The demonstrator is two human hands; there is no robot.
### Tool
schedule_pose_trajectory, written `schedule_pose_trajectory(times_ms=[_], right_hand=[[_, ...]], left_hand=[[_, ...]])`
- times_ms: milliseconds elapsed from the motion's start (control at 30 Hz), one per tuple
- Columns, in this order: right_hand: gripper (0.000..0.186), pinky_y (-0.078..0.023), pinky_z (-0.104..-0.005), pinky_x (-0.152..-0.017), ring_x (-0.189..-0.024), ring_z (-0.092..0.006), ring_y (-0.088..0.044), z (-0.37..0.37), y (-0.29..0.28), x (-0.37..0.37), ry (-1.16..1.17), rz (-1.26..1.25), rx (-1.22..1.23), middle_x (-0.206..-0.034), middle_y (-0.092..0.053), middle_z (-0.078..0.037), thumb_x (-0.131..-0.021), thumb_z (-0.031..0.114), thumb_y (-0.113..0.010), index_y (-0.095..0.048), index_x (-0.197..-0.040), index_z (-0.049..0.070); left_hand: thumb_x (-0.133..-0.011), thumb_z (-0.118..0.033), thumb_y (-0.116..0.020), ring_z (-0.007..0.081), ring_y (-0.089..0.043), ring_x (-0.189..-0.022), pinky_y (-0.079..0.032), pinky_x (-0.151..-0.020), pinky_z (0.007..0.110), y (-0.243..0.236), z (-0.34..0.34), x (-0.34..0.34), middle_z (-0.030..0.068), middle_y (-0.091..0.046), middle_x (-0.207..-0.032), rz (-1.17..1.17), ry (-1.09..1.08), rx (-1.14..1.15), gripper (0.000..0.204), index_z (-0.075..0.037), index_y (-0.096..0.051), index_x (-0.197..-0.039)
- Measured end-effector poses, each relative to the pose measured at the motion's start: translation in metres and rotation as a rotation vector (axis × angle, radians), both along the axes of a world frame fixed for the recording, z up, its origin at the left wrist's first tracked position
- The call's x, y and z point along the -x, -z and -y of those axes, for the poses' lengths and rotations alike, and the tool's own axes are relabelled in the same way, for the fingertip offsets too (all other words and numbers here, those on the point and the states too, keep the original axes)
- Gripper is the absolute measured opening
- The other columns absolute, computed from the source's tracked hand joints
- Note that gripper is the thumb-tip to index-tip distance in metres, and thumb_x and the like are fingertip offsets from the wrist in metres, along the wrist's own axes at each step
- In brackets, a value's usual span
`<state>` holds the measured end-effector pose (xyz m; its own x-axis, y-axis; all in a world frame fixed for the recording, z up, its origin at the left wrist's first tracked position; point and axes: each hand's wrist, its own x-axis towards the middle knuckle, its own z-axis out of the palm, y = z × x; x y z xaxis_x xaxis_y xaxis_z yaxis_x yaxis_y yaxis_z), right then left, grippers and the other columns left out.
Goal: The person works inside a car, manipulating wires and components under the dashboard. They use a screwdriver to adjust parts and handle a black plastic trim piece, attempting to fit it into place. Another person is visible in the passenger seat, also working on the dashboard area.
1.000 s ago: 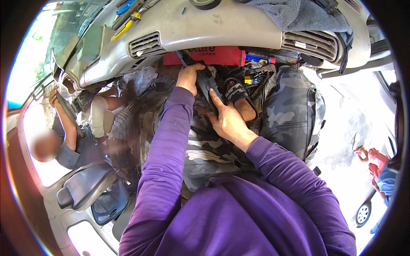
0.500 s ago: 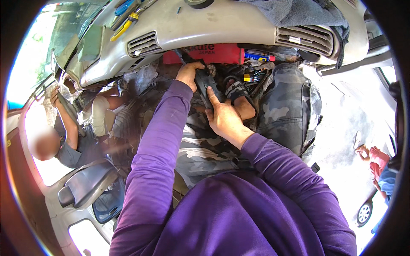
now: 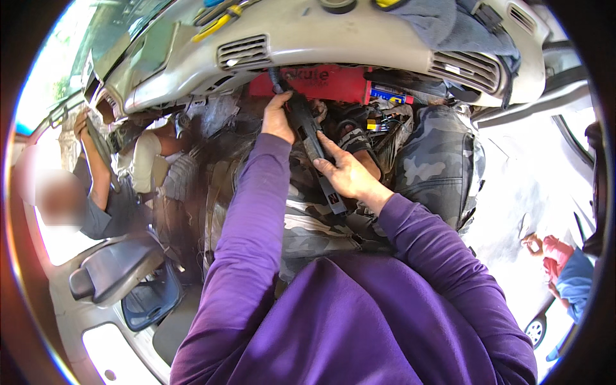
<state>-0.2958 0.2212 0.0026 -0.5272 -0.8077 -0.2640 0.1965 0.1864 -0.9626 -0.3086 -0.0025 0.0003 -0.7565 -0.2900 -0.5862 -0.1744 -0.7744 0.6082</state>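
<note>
A long, black, bar-like object [image 3: 307, 125] lies slantwise above my lap, its far end narrow and its near end bearing a pale marking. I cannot make out its exact kind. My left hand [image 3: 278, 118] is closed round its far part, thumb over the top. My right hand [image 3: 348, 172] holds it lower down from the right side, index finger and thumb against it. Just beyond the far end is a red flat case [image 3: 346, 83] under the dashboard. Beside my right hand shows a sandalled foot [image 3: 354, 138], partly hidden.
The beige dashboard [image 3: 359, 32] spans the far side, with pliers [image 3: 218, 23] and a grey cloth [image 3: 443, 25] on it. A blue-and-red can [image 3: 391, 96] lies below. A co-worker [image 3: 106, 199] sits at the left; another person [image 3: 564, 269] is outside at the right.
The black object has tilted and shifted, so its marked near end now shows below my right hand. My right hand has moved slightly right and nearer. The whole view has shifted a little.
</note>
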Motion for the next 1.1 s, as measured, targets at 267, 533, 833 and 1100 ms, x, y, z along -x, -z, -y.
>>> schedule_pose_trajectory(times_ms=[267,533,833,1100], right_hand=[[0.067,-0.042,-0.0365,-0.108,-0.126,-0.0278,-0.058,0.004,-0.008,0.001,0.125,0.105,-0.049,-0.138,-0.059,-0.019,-0.101,0.038,-0.057,-0.034,-0.155,0.006],[0.044,-0.051,-0.0505,-0.086,-0.103,-0.0443,-0.063,0.063,-0.006,0.056,0.235,-0.745,-0.126,-0.114,-0.065,-0.028,-0.092,0.030,-0.064,-0.061,-0.119,-0.004],[0.038,-0.054,-0.0523,-0.075,-0.083,-0.0452,-0.066,0.086,-0.005,0.083,0.145,-0.871,-0.314,-0.089,-0.066,-0.028,-0.093,0.031,-0.062,-0.062,-0.095,-0.007],[0.041,-0.050,-0.0548,-0.072,-0.079,-0.0489,-0.064,0.094,0.008,0.080,0.216,-0.859,-0.195,-0.085,-0.064,-0.030,-0.102,0.033,-0.051,-0.061,-0.089,-0.005]], left_hand=[[-0.085,-0.020,-0.070,0.0264,-0.066,-0.070,-0.060,-0.067,0.043,0.008,0.000,0.001,0.0095,-0.065,-0.078,0.103,-0.038,0.164,0.020,-0.007,-0.061,-0.097],[-0.091,-0.023,-0.070,0.0254,-0.064,-0.097,-0.052,-0.086,0.043,0.010,-0.021,0.004,0.0095,-0.066,-0.102,0.117,-0.039,0.234,0.028,-0.008,-0.060,-0.113],[-0.094,-0.021,-0.058,0.0233,-0.062,-0.097,-0.047,-0.090,0.037,0.006,-0.023,-0.006,0.0081,-0.067,-0.101,-0.181,-0.292,0.025,0.022,-0.007,-0.062,-0.110],[-0.098,-0.017,-0.060,0.0223,-0.064,-0.101,-0.050,-0.089,0.036,0.034,-0.028,-0.002,0.0097,-0.066,-0.111,-0.150,-0.415,0.199,0.023,-0.006,-0.061,-0.118]])
